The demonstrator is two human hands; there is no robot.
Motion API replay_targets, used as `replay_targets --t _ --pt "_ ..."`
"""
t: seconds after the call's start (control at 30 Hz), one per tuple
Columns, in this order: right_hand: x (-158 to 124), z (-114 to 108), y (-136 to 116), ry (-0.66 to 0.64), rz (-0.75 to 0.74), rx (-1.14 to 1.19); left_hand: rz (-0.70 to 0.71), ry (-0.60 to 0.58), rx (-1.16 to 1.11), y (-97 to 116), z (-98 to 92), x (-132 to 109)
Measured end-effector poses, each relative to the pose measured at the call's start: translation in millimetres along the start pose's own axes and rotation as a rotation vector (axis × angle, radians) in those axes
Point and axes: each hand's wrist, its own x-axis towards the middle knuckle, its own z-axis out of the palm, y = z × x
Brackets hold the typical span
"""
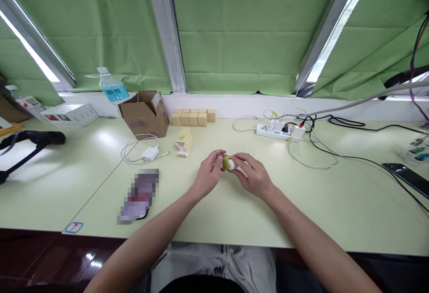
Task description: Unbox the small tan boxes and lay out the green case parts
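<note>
Both my hands meet over the middle of the pale green table (301,212), pinching a small round green-and-white object (229,163) between them. My left hand (208,174) grips its left side with curled fingers. My right hand (251,174) wraps its right side, thumb and fingertips closed on it. What the object is cannot be made out. Just beyond my left hand, an opened small tan box (185,143) lies on the table.
A row of small tan boxes (193,117) and an open cardboard carton (145,113) stand at the back. A white charger with cable (145,151), a power strip (279,131) with cables, a water bottle (112,88), a phone (407,177) and a black stand (30,143) lie around.
</note>
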Motion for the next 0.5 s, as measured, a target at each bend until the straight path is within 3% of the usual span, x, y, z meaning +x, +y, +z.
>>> replay_targets --t 0.17,0.5 --pt "0.4 -2.6 -3.5 0.011 0.042 -0.062 0.215 -0.075 0.33 -0.4 1.2 -5.6" --pt "2.0 -1.9 -8.9 -0.018 0.064 -0.117 0.272 -0.132 0.471 7.7 1.8 -5.7"
